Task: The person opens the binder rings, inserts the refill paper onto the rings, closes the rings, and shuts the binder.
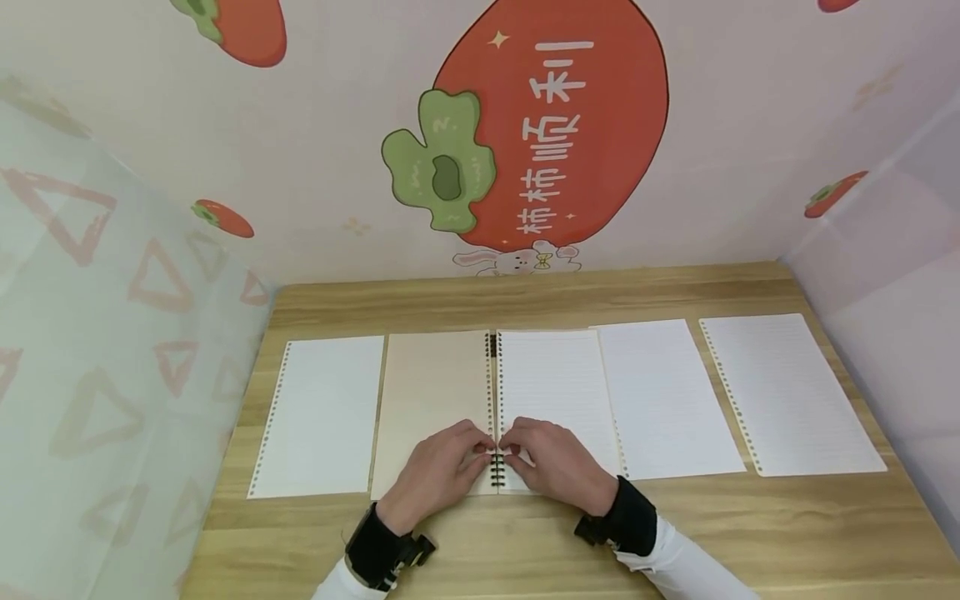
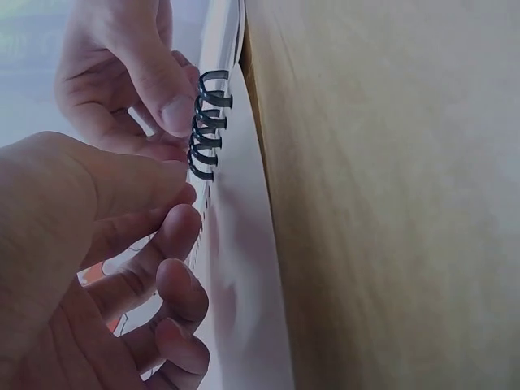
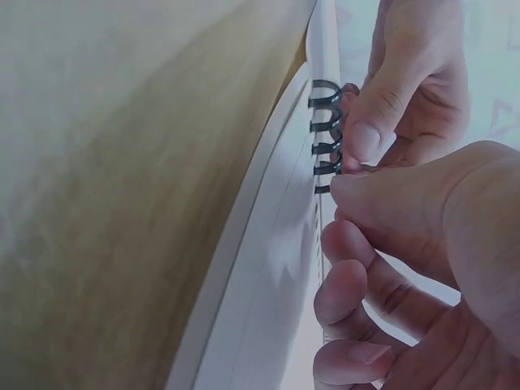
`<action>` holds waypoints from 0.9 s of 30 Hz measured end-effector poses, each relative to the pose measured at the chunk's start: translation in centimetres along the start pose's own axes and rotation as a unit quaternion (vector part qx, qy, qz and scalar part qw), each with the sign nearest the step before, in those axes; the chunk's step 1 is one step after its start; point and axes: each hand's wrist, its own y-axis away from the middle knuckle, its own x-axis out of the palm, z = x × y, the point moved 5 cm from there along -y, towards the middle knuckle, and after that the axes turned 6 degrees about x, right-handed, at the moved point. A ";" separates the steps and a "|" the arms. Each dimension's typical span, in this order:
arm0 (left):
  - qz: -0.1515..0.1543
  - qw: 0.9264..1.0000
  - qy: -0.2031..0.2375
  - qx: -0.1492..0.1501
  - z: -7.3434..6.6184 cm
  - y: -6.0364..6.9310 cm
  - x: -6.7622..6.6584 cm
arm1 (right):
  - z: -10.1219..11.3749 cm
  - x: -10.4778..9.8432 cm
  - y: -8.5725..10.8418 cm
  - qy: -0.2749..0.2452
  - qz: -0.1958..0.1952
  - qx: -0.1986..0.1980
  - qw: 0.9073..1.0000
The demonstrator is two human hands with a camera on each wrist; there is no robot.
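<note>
An open loose-leaf notebook lies in the middle of the table in the head view, with a tan sheet [image 1: 435, 375] on its left side and a lined white page [image 1: 551, 367] on its right. Black binding rings [image 1: 497, 475] show at the lower spine, and more at the top. My left hand [image 1: 442, 467] pinches the binding rings from the left, thumb and forefinger together. From the right, my right hand [image 1: 555, 458] pinches them too. Both wrist views show the fingertips close together at the black rings [image 2: 210, 126]; the exact contact under the fingertips is hidden.
A white punched sheet [image 1: 322, 417] lies left of the notebook. To the right are a lined sheet [image 1: 667, 400], its left edge along the notebook's page, and another punched lined sheet [image 1: 787, 392]. A printed wall [image 1: 322, 150] bounds the wooden table [image 1: 480, 550] at the back.
</note>
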 end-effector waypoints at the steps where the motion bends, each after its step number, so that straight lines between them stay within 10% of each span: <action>1: -0.001 1.000 0.002 -0.002 0.0 0.1 0.0 | 0.1 0.0 0.1 -0.003 -0.001 0.003 1.000; 27: -0.030 0.999 0.028 0.034 -1.3 2.1 0.8 | 0.9 1.0 1.3 -0.047 0.028 0.012 0.998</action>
